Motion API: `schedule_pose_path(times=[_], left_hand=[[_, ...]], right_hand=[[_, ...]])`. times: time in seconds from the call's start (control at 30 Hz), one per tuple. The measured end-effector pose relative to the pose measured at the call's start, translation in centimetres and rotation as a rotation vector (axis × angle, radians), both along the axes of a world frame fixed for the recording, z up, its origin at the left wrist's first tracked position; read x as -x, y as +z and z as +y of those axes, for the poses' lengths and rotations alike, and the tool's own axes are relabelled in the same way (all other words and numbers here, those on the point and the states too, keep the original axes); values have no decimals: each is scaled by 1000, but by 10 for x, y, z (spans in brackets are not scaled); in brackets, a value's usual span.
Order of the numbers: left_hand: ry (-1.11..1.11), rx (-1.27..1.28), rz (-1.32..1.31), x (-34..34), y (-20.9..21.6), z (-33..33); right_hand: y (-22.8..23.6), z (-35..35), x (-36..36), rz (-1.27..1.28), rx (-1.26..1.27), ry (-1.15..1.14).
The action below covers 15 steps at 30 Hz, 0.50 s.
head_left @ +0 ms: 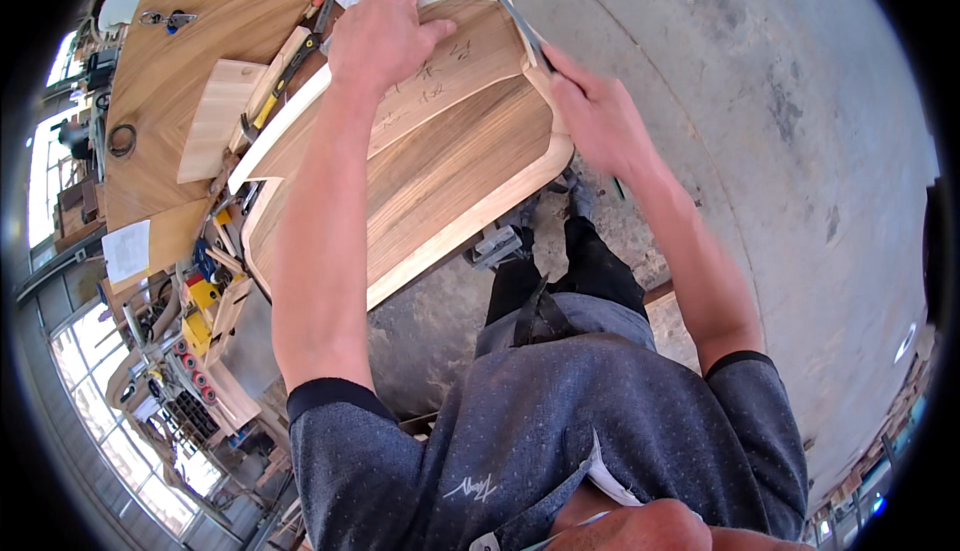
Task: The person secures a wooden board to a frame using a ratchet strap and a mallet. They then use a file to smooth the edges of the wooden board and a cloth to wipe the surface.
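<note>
A curved wooden panel (440, 151), pale at its rim and darker in its striped middle, is being steadied over the near edge of the workbench (200, 31). Its upper part is being pressed flat by the left hand (385, 36), whose fingers are spread narrowly over the panel's top, with nothing clasped in them. Handwritten marks are being left uncovered on the panel just beside that hand. A long thin metal tool (520, 21), a file or blade by its shape, is being gripped by the right hand (595, 116), the fingers being closed round its lower end at the panel's right edge. The tool is being laid along that right edge, its far end pointing toward the far corner of the panel. Whether the tip is touching wood cannot be told.

At the left edge of the panel a yellow-handled tool (285, 76) is being kept on the workbench, beside a small pale board (215, 116). Farther along the workbench a ring (122, 139) and a bunch of keys (170, 19) are being left lying. The concrete floor (760, 151) is being shown to the right, below the panel's overhanging side.
</note>
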<state>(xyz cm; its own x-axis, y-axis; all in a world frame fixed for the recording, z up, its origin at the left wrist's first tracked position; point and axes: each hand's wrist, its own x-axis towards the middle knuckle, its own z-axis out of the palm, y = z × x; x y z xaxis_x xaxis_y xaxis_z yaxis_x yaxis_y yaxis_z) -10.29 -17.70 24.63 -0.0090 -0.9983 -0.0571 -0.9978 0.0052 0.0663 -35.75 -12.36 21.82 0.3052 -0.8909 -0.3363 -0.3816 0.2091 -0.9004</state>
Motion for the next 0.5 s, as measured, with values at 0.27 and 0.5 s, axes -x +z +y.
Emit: schedule_pose_path(times=[0.27, 0.5], left_hand=[[24, -38, -20, 4, 5, -3], [54, -116, -16, 16, 19, -2]], right_hand=[[-36, 8, 8, -67, 184, -22], [-15, -23, -6, -58, -38, 12]])
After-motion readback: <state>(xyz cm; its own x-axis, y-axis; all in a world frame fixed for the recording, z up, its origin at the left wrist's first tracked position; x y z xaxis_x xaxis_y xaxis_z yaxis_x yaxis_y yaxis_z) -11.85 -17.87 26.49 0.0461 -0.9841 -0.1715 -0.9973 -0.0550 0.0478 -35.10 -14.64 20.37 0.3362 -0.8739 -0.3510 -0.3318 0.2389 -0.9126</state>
